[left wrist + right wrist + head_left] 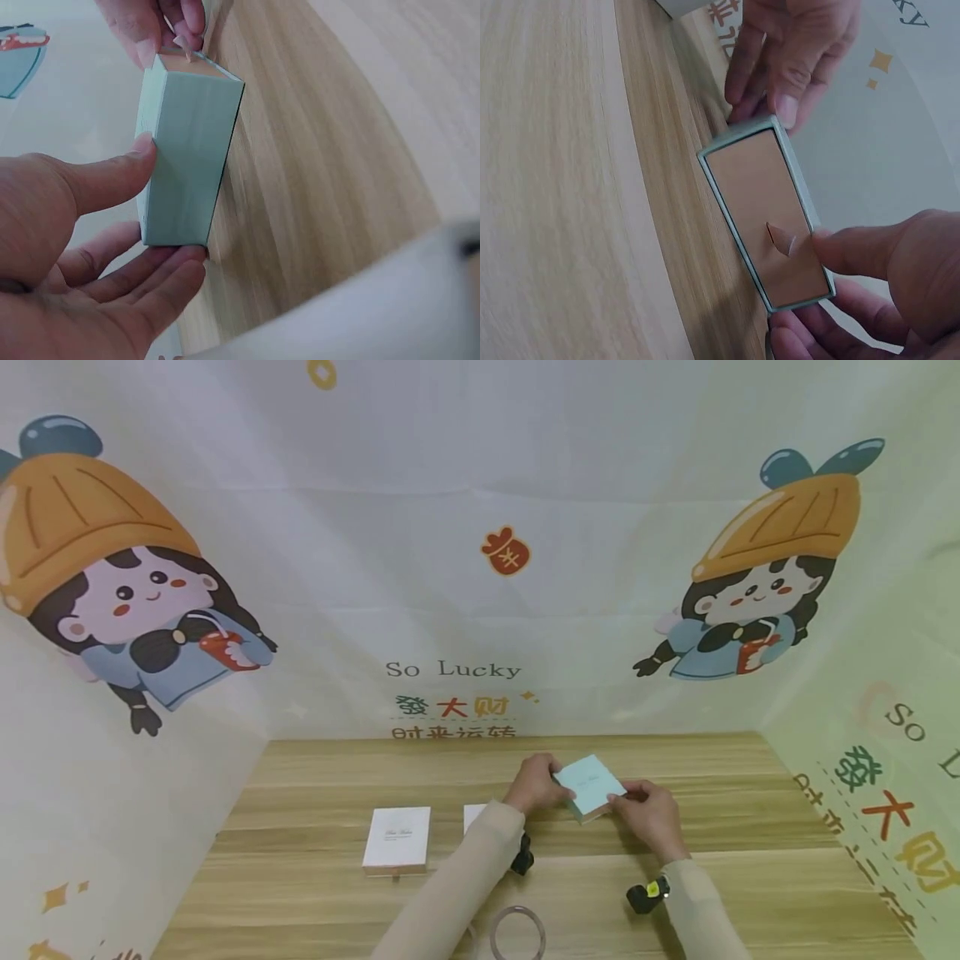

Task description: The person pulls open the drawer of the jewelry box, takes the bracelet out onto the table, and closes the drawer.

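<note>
A pale mint-green drawer box [590, 783] is held between both hands near the back of the table, its lettered lid facing up. On its left side the left hand [537, 785] grips it, thumb at the lid's edge and fingers around the end. The right hand [652, 817] holds the opposite corner between thumb and fingers. In the right wrist view, the box's tan drawer front [750, 195] shows a small ribbon pull tab [781, 240]. The drawer sits flush inside the sleeve.
A white lettered box [397, 837] lies to the left. Another white box [474, 815] is mostly hidden by the left forearm. A translucent bangle [517, 910] lies at the front, with part of a second ring beside it. A printed cloth [600, 693] hangs behind the wooden table [315, 793].
</note>
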Available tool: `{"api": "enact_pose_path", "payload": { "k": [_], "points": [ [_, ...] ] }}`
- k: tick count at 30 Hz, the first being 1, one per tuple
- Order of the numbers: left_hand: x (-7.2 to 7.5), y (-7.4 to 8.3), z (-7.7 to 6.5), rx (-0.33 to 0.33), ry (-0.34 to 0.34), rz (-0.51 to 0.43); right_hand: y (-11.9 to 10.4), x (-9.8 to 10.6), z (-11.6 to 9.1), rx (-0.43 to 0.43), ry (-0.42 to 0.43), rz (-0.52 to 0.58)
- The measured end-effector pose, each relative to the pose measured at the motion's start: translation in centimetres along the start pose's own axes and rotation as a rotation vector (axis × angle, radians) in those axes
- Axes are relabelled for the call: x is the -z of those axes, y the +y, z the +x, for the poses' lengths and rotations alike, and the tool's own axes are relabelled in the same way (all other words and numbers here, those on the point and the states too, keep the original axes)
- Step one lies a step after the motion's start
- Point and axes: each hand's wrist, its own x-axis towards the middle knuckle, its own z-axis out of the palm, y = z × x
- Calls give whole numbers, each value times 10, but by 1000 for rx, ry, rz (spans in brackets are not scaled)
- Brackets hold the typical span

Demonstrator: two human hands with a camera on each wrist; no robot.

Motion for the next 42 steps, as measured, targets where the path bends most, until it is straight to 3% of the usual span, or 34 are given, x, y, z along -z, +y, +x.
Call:
{"api": "enact_pose_path", "payload": {
  "k": [7,19,26,32,42],
  "points": [
    [-2,-1,-13,-1,50,30,0,3,4,42,-60,-4],
    [-8,0,-36,-26,94,14,6,8,12,100,-180,-4],
    [-14,1,-49,-5,114,-20,7,11,17,151,-246,-7],
    [-22,3,-62,-18,165,14,5,12,21,166,-319,-2],
    [-29,8,-78,-19,160,80,5,17,24,202,-414,1]
  ]
}}
